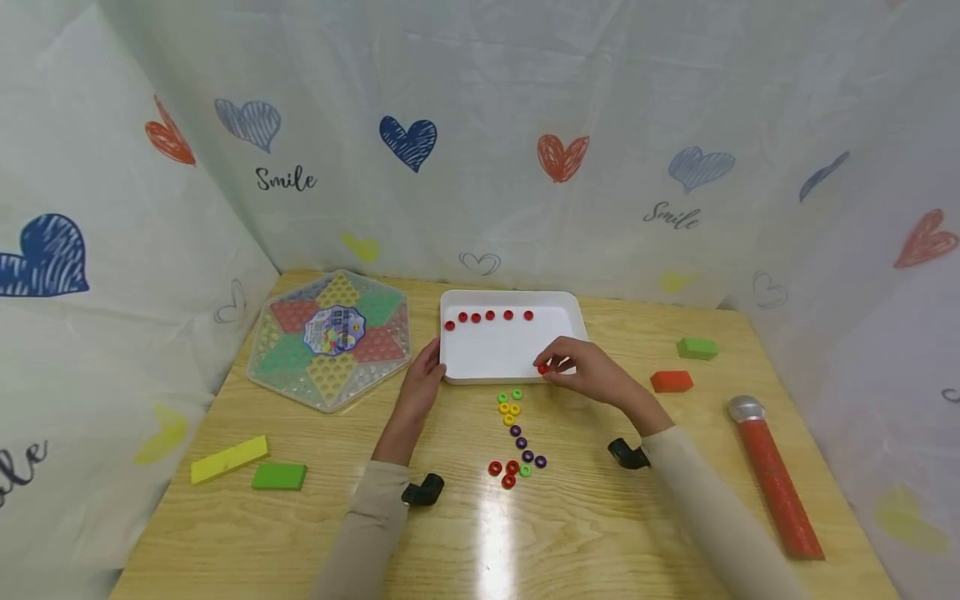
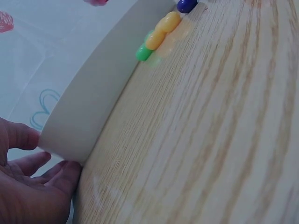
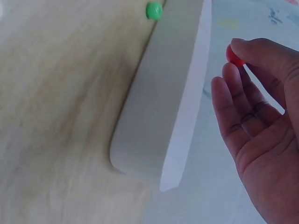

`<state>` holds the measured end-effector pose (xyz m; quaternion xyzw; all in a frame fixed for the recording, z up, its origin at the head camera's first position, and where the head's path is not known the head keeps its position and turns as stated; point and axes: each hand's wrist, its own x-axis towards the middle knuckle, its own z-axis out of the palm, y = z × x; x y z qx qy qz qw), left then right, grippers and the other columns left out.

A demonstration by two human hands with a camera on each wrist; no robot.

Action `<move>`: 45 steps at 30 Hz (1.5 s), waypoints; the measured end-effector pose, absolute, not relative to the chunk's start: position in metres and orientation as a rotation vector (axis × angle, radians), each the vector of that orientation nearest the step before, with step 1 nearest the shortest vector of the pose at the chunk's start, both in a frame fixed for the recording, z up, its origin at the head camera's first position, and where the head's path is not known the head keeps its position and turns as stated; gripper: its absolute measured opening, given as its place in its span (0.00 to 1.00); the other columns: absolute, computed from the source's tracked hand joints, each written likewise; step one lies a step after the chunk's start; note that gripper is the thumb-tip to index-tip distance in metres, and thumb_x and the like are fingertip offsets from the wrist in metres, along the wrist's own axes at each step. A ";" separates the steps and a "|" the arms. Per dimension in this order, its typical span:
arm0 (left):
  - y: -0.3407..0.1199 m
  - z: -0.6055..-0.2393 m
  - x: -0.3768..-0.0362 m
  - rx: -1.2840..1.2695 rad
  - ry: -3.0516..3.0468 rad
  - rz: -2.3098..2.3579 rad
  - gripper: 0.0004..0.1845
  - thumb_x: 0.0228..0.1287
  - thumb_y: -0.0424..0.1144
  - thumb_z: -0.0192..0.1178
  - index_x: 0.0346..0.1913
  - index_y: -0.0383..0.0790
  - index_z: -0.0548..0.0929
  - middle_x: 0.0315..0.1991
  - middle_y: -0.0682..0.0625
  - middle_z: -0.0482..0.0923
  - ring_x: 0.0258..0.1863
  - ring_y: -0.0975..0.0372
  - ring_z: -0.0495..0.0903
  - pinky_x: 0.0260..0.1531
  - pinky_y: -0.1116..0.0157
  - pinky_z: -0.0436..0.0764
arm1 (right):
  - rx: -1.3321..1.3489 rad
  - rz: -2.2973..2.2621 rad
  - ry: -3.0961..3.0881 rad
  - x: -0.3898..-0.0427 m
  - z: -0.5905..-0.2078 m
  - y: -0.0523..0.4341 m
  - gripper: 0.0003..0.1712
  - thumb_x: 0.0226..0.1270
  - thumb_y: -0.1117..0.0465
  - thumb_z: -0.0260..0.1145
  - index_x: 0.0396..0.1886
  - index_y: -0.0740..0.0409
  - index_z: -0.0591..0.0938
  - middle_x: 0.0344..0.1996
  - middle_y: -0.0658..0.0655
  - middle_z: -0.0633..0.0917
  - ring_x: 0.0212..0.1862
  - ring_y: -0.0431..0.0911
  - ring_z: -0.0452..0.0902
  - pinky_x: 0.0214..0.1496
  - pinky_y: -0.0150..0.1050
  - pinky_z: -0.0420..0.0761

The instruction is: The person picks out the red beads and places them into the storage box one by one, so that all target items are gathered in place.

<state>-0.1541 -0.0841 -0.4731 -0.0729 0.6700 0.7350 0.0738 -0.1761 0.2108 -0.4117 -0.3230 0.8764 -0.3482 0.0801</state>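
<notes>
A light wooden table (image 1: 600, 533) is carrying a white rectangular plastic tray (image 1: 501, 354), a hexagonal clear-plastic checkers board (image 1: 330, 337), loose coloured plastic rings (image 1: 516, 437), 2 green blocks (image 1: 279, 476), a yellow flat block (image 1: 228, 458), a red block (image 1: 671, 382) and a red tube with a silver cap (image 1: 772, 475).
</notes>
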 end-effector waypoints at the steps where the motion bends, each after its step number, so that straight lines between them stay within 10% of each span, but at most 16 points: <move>1: -0.084 -0.473 -0.154 -0.222 2.011 2.202 0.29 0.73 0.29 0.43 0.75 0.39 0.56 0.74 0.41 0.55 0.73 0.52 0.55 0.71 0.56 0.58 | -0.945 -1.041 2.629 -0.180 -0.410 0.212 0.13 0.62 0.65 0.69 0.47 0.57 0.83 0.40 0.48 0.82 0.41 0.40 0.77 0.46 0.40 0.83; 45: -0.085 -0.473 -0.150 -0.188 2.038 2.216 0.28 0.73 0.28 0.43 0.74 0.36 0.56 0.73 0.37 0.56 0.72 0.48 0.57 0.71 0.53 0.58 | -0.460 -0.851 2.722 -0.303 -0.429 0.205 0.12 0.64 0.66 0.65 0.47 0.56 0.84 0.46 0.56 0.82 0.48 0.51 0.76 0.55 0.47 0.77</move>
